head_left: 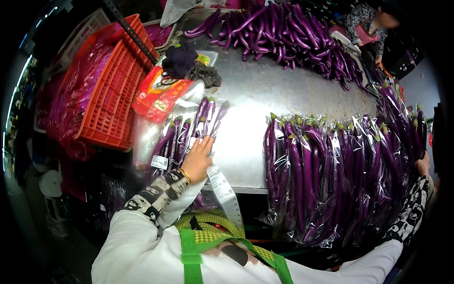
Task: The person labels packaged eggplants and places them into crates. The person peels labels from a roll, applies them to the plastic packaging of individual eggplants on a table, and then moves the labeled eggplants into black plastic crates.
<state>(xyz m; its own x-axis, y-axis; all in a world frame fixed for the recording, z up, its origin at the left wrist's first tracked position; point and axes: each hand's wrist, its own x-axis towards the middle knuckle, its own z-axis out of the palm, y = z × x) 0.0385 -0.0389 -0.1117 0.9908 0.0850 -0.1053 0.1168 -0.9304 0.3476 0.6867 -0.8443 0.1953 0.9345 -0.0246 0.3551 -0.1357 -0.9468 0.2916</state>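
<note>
My left hand [199,159] lies flat, fingers spread, on a clear bag of long purple eggplants [212,113] left of the metal table's middle. A strip of printed labels [223,188] hangs from beside that hand over the table edge. Just left lies another bag of eggplants, bearing a white label [159,162]. Far to the right, my right hand [422,165] is at the outer end of a long row of bagged eggplants [308,177], touching a bag there; its fingers are partly hidden, so its grip cannot be told.
Loose eggplants [276,32] are heaped along the table's [248,85] far side. A red plastic crate [113,96] stands left, near red printed packaging [159,96] and dark cloths [181,60]. A metal post [131,32] rises at upper left. Another person [365,28] is at the far right corner.
</note>
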